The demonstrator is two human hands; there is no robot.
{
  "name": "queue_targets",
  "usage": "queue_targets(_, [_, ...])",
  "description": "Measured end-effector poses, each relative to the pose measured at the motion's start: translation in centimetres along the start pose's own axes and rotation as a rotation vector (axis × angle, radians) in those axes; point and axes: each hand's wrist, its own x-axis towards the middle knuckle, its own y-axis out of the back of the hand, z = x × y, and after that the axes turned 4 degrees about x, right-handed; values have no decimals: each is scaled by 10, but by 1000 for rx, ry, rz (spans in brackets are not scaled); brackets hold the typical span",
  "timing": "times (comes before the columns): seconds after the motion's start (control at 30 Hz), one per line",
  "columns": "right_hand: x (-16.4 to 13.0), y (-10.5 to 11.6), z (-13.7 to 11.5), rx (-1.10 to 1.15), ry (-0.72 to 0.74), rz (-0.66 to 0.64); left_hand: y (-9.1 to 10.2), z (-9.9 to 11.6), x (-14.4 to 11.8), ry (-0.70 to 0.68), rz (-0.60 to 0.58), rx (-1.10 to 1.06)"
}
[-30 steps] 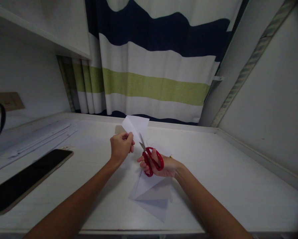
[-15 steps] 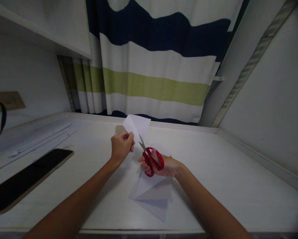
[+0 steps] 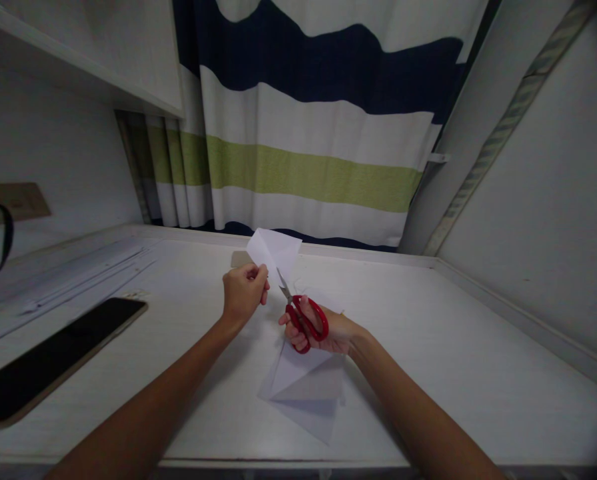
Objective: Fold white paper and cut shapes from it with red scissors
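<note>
My left hand [image 3: 245,290] is closed, pinching the lower left edge of a folded piece of white paper [image 3: 277,250] held up off the table. In my right hand [image 3: 323,330] is a pair of scissors [image 3: 306,320] with red handles, my thumb and fingers through the loops. Their blades are slightly apart and point up at the paper's lower edge, close to my left fingers. Beneath my right hand, folded white paper [image 3: 303,383] lies on the table, its upper part hidden by the hand.
A phone [image 3: 63,360] with a dark screen lies at the left, near some flat sheets [image 3: 88,283]. A small beige piece [image 3: 239,259] lies behind my left hand. A striped curtain [image 3: 303,133] hangs along the white table's [image 3: 428,373] back edge.
The scissor blades have closed a little, and the fingers of my right hand have drawn in slightly. My left hand and the paper have hardly moved.
</note>
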Motion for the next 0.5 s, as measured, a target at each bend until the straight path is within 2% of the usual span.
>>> queue_targets(0.5, [2,-4,0,21,22,40,0,-1,1,7,-10,-2])
